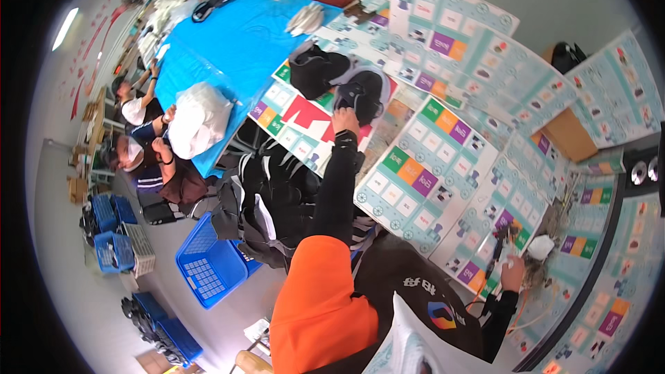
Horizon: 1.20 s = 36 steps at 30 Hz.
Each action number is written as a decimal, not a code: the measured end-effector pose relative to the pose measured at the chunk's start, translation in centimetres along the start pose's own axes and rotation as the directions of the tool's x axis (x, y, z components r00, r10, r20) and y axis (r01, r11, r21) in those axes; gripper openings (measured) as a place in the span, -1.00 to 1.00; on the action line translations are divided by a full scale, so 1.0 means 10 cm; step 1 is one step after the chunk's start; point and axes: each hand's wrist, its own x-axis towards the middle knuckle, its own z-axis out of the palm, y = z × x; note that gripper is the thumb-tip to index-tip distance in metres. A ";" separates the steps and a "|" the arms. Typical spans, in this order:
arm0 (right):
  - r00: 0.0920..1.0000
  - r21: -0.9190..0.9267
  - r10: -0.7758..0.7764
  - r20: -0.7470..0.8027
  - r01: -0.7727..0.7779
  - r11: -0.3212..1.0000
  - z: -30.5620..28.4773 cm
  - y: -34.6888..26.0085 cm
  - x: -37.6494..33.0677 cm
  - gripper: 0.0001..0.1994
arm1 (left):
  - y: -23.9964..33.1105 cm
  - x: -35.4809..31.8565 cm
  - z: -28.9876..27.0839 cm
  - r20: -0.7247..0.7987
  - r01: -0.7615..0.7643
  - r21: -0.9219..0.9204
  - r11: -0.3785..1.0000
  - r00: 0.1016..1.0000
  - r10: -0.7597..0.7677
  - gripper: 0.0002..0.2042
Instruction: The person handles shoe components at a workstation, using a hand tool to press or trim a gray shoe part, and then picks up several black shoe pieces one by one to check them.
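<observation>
Nearest us is our orange sleeve (315,301), below the table (443,166) covered in printed sheets. Our left hand (344,122) reaches far across that table and rests on a black shoe (360,97); whether the fingers close round it we cannot tell. Our right hand (512,270), at the table's near edge, grips a dark tool (500,242) beside a white wad (540,246) and loose cords. We judge the long stretch risky: the shoe could slip, or the dragging sleeve could shift the sheets
</observation>
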 end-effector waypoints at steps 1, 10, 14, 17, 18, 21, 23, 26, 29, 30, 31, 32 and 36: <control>1.000 0.000 -0.027 -0.010 0.027 1.000 0.02 -0.05 -0.01 -0.73 | -0.14 0.03 0.00 0.067 0.076 0.004 0.997 0.995 -0.076 -0.90; 0.996 0.022 -0.090 -0.005 0.090 0.996 0.01 -0.39 0.18 -0.73 | -0.36 0.23 -0.09 0.100 0.098 -0.174 0.980 0.992 -0.081 -0.85; 0.990 0.061 -0.133 0.039 0.130 0.990 -0.09 -0.56 0.34 -0.74 | -0.22 0.35 -0.81 -0.050 0.081 -0.170 0.982 0.995 -0.090 -0.84; 0.987 0.240 -0.149 0.066 0.129 0.962 -0.22 -0.90 0.53 -0.78 | -0.07 0.07 -1.72 -0.201 -0.025 -0.656 0.755 0.969 -0.143 -0.80; 0.983 0.390 -0.144 0.114 0.089 0.917 -0.21 -0.98 0.61 -0.79 | -0.05 -0.09 -1.91 -0.194 -0.047 -0.820 0.571 0.961 -0.199 -0.79; 0.939 0.683 -0.209 0.272 -0.035 0.730 -0.21 -1.65 0.91 -0.75 | 0.17 -0.78 -2.20 -0.022 0.018 -0.977 0.212 0.983 -0.183 -0.82; 0.941 0.577 -0.276 0.196 0.117 0.808 -0.50 -2.51 0.84 -0.67 | 0.42 -1.19 -2.20 0.123 0.139 -0.981 0.134 0.985 -0.123 -0.85; 0.851 0.238 -0.496 -0.173 0.524 0.818 -0.72 -3.10 0.76 -0.47 | 0.79 -1.30 -2.67 0.291 0.291 -0.956 0.013 0.951 0.100 -0.89; 0.551 0.157 -0.758 -0.349 0.832 0.533 -0.92 -3.67 0.58 -0.17 | 0.95 -1.33 -2.62 0.252 0.072 -0.886 0.458 0.904 0.346 -0.80; 0.507 0.121 -0.836 -0.210 0.862 0.493 -0.86 -3.75 0.56 -0.13 | 1.08 -1.32 -2.50 0.226 0.071 -0.933 0.352 0.877 0.423 -0.75; 0.585 0.199 -0.811 -0.015 0.796 0.571 -0.63 -3.65 0.63 -0.16 | 1.23 -1.29 -2.36 0.300 0.052 -0.876 0.480 0.836 0.458 -0.68; 0.627 0.247 -0.756 0.187 0.715 0.654 -0.34 -3.50 0.73 -0.18 | 1.34 -1.28 -2.21 0.381 0.025 -0.803 0.595 0.789 0.482 -0.61; 0.734 0.373 -0.673 0.090 0.602 0.706 0.48 -2.98 1.05 -0.28 | 1.48 -1.81 -1.91 0.167 -0.112 -0.641 0.760 0.945 0.281 -0.35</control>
